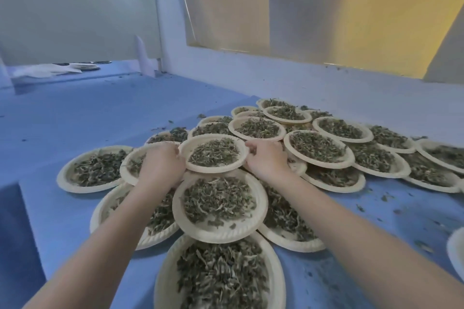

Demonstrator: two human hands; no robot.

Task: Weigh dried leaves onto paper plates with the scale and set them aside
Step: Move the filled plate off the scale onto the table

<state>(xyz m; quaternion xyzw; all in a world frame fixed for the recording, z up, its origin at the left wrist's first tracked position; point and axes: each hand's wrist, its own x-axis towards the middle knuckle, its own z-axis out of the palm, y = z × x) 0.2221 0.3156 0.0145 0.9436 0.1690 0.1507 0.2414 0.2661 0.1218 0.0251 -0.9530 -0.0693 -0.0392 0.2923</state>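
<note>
Dried leaves fill the paper plate you hold between both hands, above a wide blue tabletop. That tabletop runs back to a pale wall, with a white sheet and a few more plates lying far off at its left rear. Across its middle and right spreads a big overlapping cluster of filled plates, heaped partly on one another; the held plate sits over the centre of that cluster, resting on or just above the plates beneath, and you cannot tell which. Your left hand curls its fingers over the plate's left rim. Your right hand grips the right rim the same way. Loose leaf crumbs are scattered on the bare blue surface to the right.
</note>
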